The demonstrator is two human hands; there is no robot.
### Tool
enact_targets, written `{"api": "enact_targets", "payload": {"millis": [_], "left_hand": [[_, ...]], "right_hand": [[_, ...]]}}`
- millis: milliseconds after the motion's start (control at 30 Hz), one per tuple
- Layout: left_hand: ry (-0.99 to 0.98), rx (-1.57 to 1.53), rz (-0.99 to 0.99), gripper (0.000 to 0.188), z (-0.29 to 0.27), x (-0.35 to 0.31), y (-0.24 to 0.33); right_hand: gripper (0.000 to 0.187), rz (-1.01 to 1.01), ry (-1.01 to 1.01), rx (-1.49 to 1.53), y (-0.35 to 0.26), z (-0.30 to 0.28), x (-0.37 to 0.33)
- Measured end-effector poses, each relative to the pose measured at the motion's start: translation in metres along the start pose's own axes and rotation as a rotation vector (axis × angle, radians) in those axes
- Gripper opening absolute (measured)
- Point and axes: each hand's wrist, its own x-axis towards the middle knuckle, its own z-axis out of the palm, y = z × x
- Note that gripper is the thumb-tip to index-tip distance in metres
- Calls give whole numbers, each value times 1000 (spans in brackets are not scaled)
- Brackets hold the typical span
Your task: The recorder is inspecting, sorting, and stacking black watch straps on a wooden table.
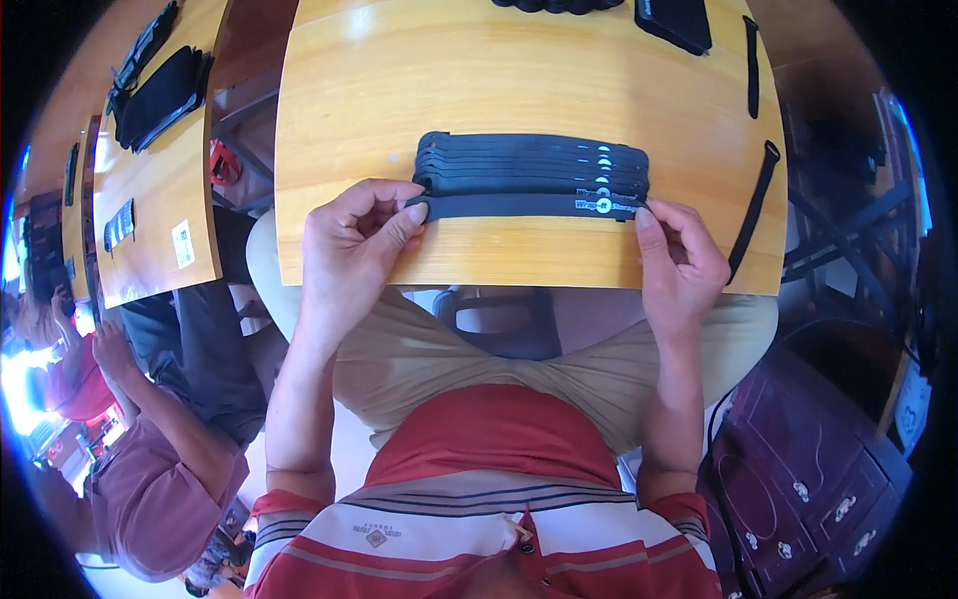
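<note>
1. The left hand (349,235) pinches the left end of a black strap (499,207) between the thumb and the bent fingers.
2. The right hand (684,255) pinches the other end of this same strap, with the thumb at the near side, so the two hands are well apart.
3. The strap is stretched flat and nearly straight between them, above the near part of the wooden surface (349,130); white printing is seen toward its right end. Whether it touches the wood, I cannot tell.
4. Just behind it lies a stack of black straps (519,160), placed side by side and overlapping, with white marks lined up near the right end.
5. Near the right edge of the surface lie two single straps: a far strap (752,65) and a near strap (755,210), which is slanted and reaches down close to the right hand.
6. At the far side there are a dark pile (557,4), cut by the picture border, and a black bundle (674,22) to the right of it.
7. To the left, another wooden surface (170,200) carries a black stack (165,97) and a white paper (183,243). A co-worker (165,489) sits beside it.
</note>
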Motion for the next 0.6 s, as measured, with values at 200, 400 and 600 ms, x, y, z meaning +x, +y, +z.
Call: {"api": "enact_targets", "payload": {"millis": [200,400,600], "left_hand": [[45,130,28,16,3,1,2],[66,140,-6,12,3,6,2],[72,126,-39,8,3,10,3]], "right_hand": [[10,38,-5,-16,-3,0,1],[11,36,7,-39,1,1,2],[10,1,20,-67,4,3,3]]}}
